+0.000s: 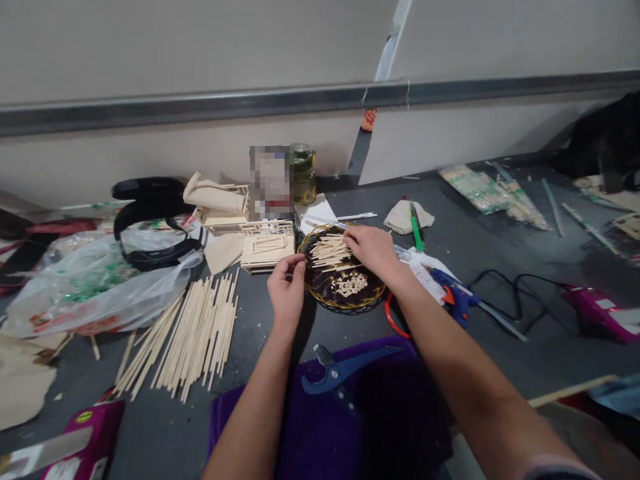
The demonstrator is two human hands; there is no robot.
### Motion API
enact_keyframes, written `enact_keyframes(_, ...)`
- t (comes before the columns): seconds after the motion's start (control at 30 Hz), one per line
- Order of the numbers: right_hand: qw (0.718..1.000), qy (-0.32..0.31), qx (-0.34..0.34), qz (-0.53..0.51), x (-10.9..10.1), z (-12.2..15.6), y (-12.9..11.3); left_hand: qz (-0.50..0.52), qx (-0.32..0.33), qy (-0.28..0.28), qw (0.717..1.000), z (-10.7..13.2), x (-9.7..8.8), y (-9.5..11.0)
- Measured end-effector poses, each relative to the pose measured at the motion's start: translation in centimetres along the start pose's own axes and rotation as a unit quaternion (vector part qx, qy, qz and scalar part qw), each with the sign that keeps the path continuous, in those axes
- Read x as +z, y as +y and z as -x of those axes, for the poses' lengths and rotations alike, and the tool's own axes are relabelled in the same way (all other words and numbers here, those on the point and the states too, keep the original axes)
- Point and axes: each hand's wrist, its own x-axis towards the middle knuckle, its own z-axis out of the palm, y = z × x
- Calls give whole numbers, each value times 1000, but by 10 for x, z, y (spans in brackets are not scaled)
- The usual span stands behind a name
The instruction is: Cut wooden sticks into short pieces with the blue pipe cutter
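Observation:
A round wicker basket (320, 297) sits on the grey floor and holds short cut wooden sticks (330, 252) and tiny wood bits (350, 283). My right hand (373, 248) reaches into the basket's far side, fingers curled over the cut sticks. My left hand (286, 288) rests at the basket's left rim, fingers pinched at the rim; what they hold is too small to make out. A blue cutter (340, 369) lies on purple cloth (320, 427) in front of me.
Long wooden sticks (193, 337) lie spread at left, beside a plastic bag (95, 283) and black headphones (150, 223). A small stick-built frame (265, 245) stands behind the basket. A blue glue gun (453, 293) with black cable lies at right. A green jar (303, 175) stands by the wall.

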Motion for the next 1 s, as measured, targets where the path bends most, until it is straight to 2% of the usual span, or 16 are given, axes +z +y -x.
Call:
enact_keyframes(0.1, 999, -34, -20, 14, -5, 8, 10, 8, 2, 13, 1000, -1, 0, 0)
enact_keyframes(0.27, 983, -110, -134, 64, 0, 19, 15, 12, 8, 16, 1000, -1, 1, -1)
enact_keyframes(0.4, 976, -114, -173, 73, 8, 21, 12, 16, 7, 11, 1000, -1, 1, -1)
enact_keyframes(0.7, 982, -65, -159, 77, 8, 11, 12, 11, 3, -2, 1000, -2, 1, -4)
enact_keyframes(0.83, 985, -42, -164, 32, 6, 1, 4, -2, 14, -1, 1000, -3, 1, -6)
enact_keyframes(1.0, 984, -69, -166, 1, 8, -11, -2, -4, 12, -3, 1000, -3, 1, -7)
